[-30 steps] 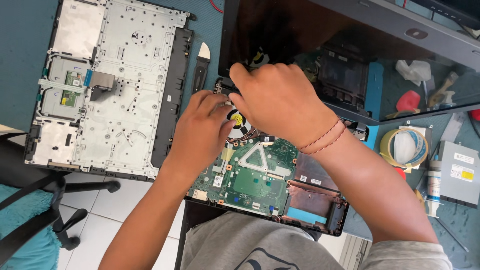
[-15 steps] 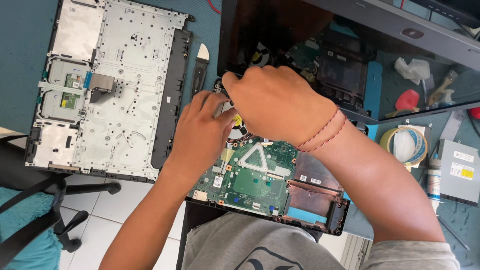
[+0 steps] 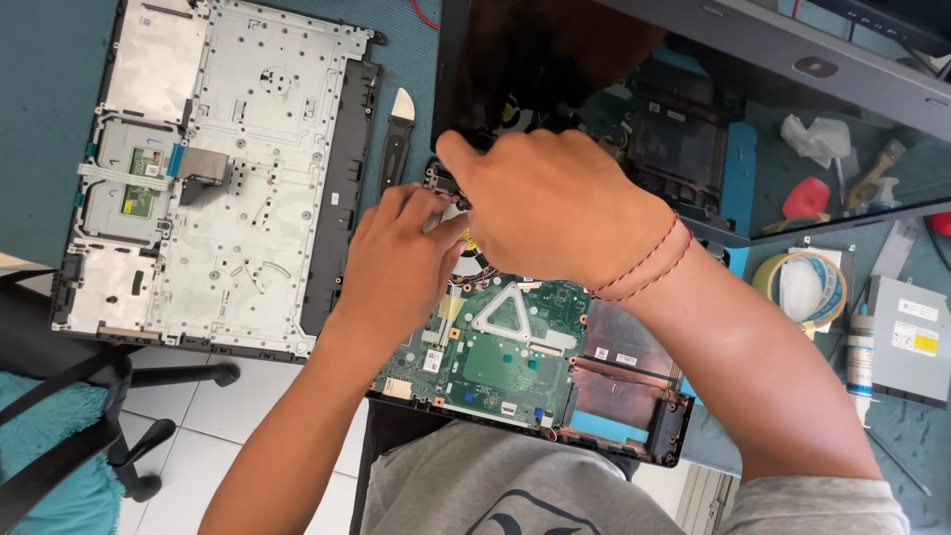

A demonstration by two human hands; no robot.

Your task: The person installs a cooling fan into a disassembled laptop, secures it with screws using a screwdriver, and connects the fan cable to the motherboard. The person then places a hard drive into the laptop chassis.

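Two hands: both bent over the opened laptop base (image 3: 634, 396) near the table's front edge.
Board: green motherboard (image 3: 500, 347), exposed, with a silver triangular bracket.
Left hand (image 3: 401, 272): fingers curled at the fan corner; grip unclear.
Right hand (image 3: 555, 203): pinching there, contents hidden.
Farther left: keyboard cover (image 3: 223, 168), upside down.

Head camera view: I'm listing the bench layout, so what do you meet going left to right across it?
Teal chair seat → upturned laptop keyboard cover → black pry tool → left hand → right hand → tape roll → grey optical drive.
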